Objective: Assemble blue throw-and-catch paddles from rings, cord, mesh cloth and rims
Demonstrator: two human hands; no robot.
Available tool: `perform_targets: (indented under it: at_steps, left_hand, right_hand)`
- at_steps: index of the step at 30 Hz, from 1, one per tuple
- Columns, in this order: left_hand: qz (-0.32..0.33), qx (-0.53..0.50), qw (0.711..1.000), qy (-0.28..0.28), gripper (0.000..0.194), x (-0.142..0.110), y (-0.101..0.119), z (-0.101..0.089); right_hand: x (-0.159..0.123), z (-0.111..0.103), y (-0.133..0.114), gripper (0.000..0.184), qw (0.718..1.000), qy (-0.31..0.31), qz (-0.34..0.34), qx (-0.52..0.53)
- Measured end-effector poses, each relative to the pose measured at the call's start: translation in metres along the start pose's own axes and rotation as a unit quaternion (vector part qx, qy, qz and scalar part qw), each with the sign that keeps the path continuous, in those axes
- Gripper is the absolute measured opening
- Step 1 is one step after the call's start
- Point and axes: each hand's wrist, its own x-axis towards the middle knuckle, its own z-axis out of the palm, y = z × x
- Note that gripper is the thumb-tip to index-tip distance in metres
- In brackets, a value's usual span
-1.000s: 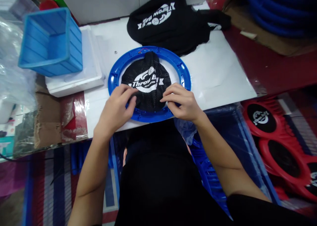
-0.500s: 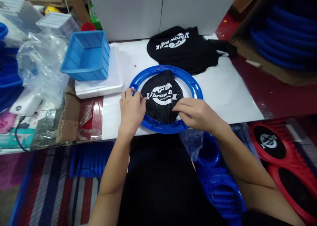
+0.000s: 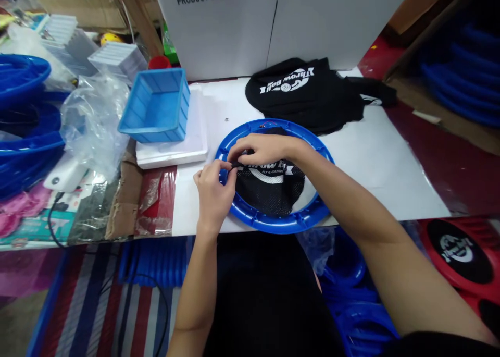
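Note:
A blue plastic ring [image 3: 281, 225] lies on the white table top, with a black mesh cloth [image 3: 261, 193] printed in white lettering inside it. At the ring's left side, my left hand [image 3: 215, 193] pinches the cloth's edge between thumb and fingers. Reaching across the ring, my right hand [image 3: 262, 149] has its fingers closed on the same edge, close to my left fingertips. Part of the print is hidden under my right hand. Behind the ring lies a pile of black printed cloths [image 3: 324, 99].
A light blue bin [image 3: 156, 133] stands on a white foam slab [image 3: 172, 156] at the left. White cartons [image 3: 219, 34] rise behind the table. Blue rings [image 3: 464, 86] are stacked in a box at the right, red discs [image 3: 457, 247] lower down. A clear plastic bag [image 3: 94, 117] lies far left.
My right hand has moved from the cloth's right side across to the ring's left side, beside my left hand. The cloth's left edge is now gripped there. The camera view has shifted.

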Motion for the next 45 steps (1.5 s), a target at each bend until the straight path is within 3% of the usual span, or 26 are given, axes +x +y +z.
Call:
perform_targets:
  at_steps: [2,5,9,12,14,18,37,45]
  left_hand:
    - [0.022,0.010,1.000,-0.005,0.009,-0.002,0.001,-0.003]
    - [0.021,0.009,1.000,-0.013,0.010,-0.002,0.001,-0.007]
    - [-0.058,-0.067,0.995,-0.051,0.011,0.009,-0.004,-0.007]
    - [-0.131,-0.128,0.980,-0.080,0.013,0.023,-0.010,-0.003]
    - [-0.160,-0.131,0.975,-0.078,0.010,0.032,-0.014,-0.001]
    - [-0.159,-0.102,0.980,-0.066,0.004,0.043,-0.019,0.000]
    - [-0.190,-0.110,0.974,-0.056,0.008,0.042,-0.029,0.001]
    - [-0.197,-0.098,0.972,-0.076,0.006,0.050,-0.033,0.002]
  right_hand:
    - [-0.008,0.002,0.001,0.038,1.000,0.001,-0.008,0.023]
    - [-0.013,0.003,0.002,0.033,0.998,0.050,-0.015,0.040]
    - [-0.006,0.008,0.007,0.015,0.986,0.168,-0.008,0.015]
    - [0.003,0.016,0.014,0.012,0.977,0.211,0.004,-0.022]
    - [0.008,0.022,0.017,0.011,0.976,0.214,0.006,-0.042]
    - [0.015,0.029,0.019,0.012,0.973,0.222,0.002,-0.062]
    - [0.015,0.023,0.020,0.010,0.979,0.192,0.022,-0.061]
    - [0.020,0.030,0.018,0.009,0.969,0.233,0.026,-0.074]
